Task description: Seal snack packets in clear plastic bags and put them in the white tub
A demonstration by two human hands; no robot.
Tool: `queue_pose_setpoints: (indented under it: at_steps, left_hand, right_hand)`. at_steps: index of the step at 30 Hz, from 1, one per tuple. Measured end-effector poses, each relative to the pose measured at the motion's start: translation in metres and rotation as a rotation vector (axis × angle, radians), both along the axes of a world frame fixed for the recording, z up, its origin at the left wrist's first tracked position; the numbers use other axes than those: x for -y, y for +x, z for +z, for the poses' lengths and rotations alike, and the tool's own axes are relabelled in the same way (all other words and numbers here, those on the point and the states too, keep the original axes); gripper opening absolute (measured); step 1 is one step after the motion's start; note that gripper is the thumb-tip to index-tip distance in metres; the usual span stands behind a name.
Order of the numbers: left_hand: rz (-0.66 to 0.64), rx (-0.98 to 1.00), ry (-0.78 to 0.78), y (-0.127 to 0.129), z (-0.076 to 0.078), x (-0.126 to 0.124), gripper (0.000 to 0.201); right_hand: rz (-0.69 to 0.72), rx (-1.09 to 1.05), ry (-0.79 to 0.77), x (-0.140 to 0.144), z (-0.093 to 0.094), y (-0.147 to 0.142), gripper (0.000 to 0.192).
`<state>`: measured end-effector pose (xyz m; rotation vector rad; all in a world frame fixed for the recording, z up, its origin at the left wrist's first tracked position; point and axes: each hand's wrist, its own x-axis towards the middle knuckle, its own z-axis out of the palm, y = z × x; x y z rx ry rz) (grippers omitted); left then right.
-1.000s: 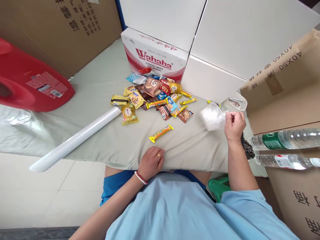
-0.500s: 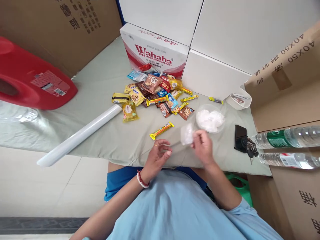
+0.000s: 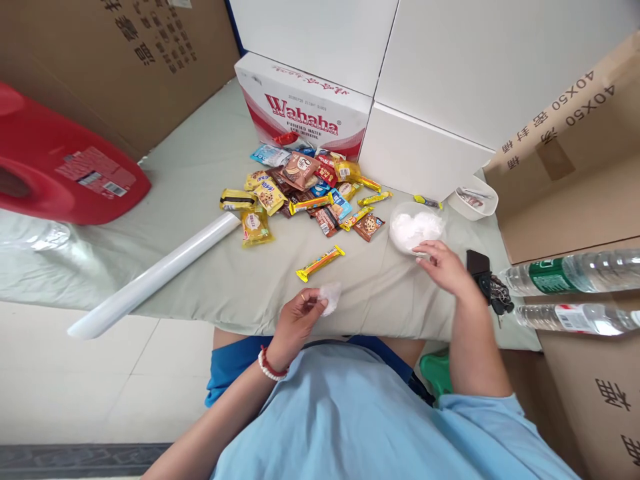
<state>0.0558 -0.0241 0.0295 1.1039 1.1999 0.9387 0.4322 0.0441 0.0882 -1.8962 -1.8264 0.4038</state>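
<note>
My left hand (image 3: 299,316) pinches a small clear plastic bag (image 3: 331,297) at the table's near edge. My right hand (image 3: 445,267) reaches to the clear bowl (image 3: 400,243) filled with white plastic bags (image 3: 417,227), fingertips touching its near rim; nothing shows in its fingers. A yellow-orange snack bar (image 3: 321,263) lies alone between the two hands and the pile of wrapped snacks (image 3: 310,190) farther back.
A white plastic roll (image 3: 155,275) lies diagonally at the left, past a red jug (image 3: 60,167). A Wahaha carton (image 3: 305,113) and white boxes (image 3: 425,87) stand behind. A phone (image 3: 477,262), keys (image 3: 497,297), a small white bowl (image 3: 473,200) and two water bottles (image 3: 570,293) sit right.
My right hand passed the small bag to my left hand, then moved right to the bowl of bags. My left hand closed on the bag near the table edge.
</note>
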Motion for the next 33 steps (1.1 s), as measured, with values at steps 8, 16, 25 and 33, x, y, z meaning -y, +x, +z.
queue_pose_setpoints:
  at_steps: [8,16,25,33]
  left_hand:
    - [-0.006,0.052,-0.173,-0.036,0.000,0.026,0.031]
    - [0.144,0.139,-0.316,-0.048,-0.001,0.041,0.035]
    - [0.049,0.020,-0.327,-0.032,-0.001,0.020,0.047]
    - [0.051,-0.003,-0.306,-0.035,-0.001,0.023,0.043]
  right_hand:
    - [-0.161,0.294,-0.200,-0.158,0.036,0.060,0.030]
    - [-0.090,0.368,-0.348,-0.216,0.012,0.050,0.034]
    - [0.159,0.348,-0.127,-0.173,0.074,-0.030,0.065]
    - [0.142,0.673,-0.230,-0.015,0.033,-0.033,0.027]
